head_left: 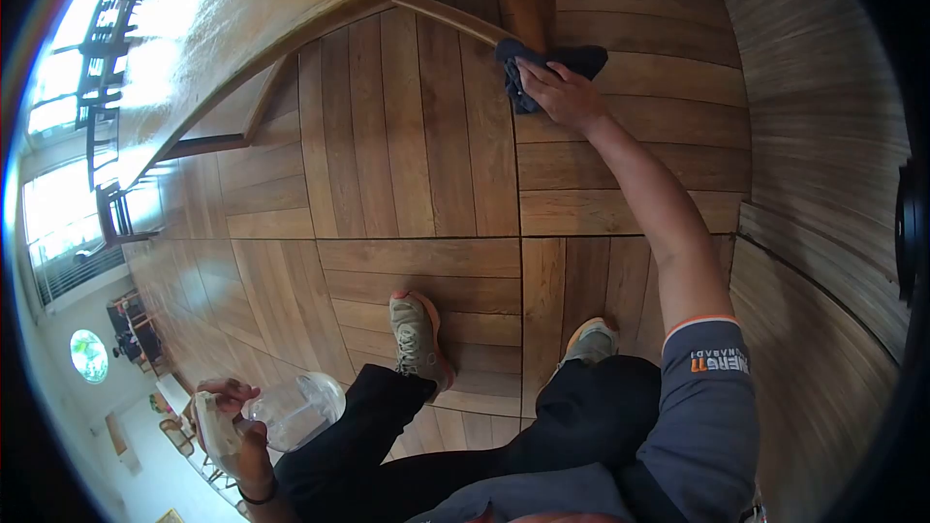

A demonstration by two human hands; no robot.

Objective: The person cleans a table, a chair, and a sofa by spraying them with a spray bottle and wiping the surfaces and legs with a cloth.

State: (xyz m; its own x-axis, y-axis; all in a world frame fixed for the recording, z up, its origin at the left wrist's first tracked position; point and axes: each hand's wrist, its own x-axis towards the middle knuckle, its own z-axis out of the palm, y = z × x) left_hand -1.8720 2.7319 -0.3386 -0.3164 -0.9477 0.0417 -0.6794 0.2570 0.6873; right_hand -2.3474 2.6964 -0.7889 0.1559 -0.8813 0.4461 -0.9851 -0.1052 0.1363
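Note:
A dark cloth (579, 60) is bunched under my right hand (562, 95), which presses it against the wooden table leg (529, 5) near a slanting wooden brace (450, 17). My right arm is stretched forward. At the lower left, my left hand (242, 431) is wrapped round a clear plastic bottle (295, 410) with a whitish top, held beside my left thigh. The bottle lies tilted in the hand, its round base toward my leg.
The glossy wooden tabletop (242, 10) curves across the upper left. Wood-panelled wall (814, 136) runs down the right side. My shoes stand on the parquet floor (417, 184). Dark chairs (105, 68) are at the far left, below bright windows.

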